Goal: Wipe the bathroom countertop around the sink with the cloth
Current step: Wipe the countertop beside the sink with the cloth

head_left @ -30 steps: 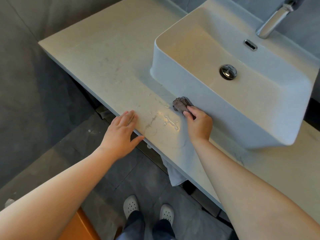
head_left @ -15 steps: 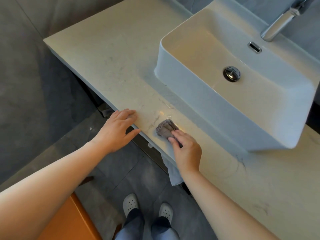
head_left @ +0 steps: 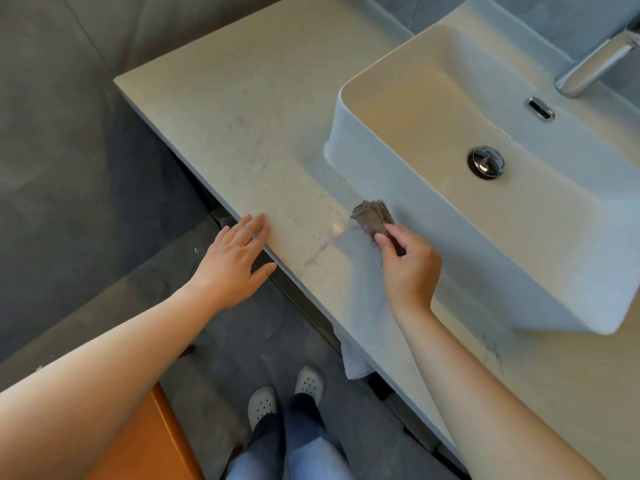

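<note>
Right hand [head_left: 408,265] pinches crumpled grey cloth [head_left: 372,218] on pale marble countertop [head_left: 242,116] beside white rectangular basin sink [head_left: 450,244]; left hand [head_left: 232,261], fingers spread flat, rests on the countertop edge left of sink.

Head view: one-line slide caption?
Right hand presses bunched grey cloth on pale marble countertop beside white rectangular basin; left hand rests on counter edge.
</note>
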Demonstrator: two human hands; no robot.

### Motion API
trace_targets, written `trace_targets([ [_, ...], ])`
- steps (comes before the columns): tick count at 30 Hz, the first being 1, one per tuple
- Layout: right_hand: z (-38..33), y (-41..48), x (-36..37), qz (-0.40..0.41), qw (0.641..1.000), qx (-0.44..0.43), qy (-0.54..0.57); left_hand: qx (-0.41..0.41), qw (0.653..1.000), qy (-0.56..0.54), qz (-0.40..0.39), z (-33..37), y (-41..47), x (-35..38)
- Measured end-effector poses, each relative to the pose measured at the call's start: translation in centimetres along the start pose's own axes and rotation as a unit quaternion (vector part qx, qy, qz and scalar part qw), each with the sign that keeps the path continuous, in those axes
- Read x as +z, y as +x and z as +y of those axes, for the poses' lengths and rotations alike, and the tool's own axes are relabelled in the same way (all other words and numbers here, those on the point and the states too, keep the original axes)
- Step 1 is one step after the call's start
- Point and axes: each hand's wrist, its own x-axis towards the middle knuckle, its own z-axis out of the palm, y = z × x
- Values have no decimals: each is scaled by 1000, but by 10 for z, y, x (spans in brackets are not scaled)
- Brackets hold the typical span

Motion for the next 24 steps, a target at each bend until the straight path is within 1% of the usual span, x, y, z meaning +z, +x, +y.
trace_targets([
  [3,24,21,14,-15,996,-14,-83,-14,1000,-5,5,4,0,3],
  [5,35,21,24,-6,993,-39,-108,-17,1000,1,6,4,0,4],
  [8,41,17,37,24,993,-56,-99,-16,1000,6,9,2,0,5],
  [10,41,20,41,29,993,-63,-92,-20,1000,6,13,4,1,6],
  [14,36,31,48,8,991,-97,-92,-32,999,9,25,8,0,9],
  [18,33,29,50,11,992,-93,-86,-39,999,5,24,11,0,9],
  [24,24,-18,48,-33,991,-110,-68,-38,999,-4,12,10,0,4],
])
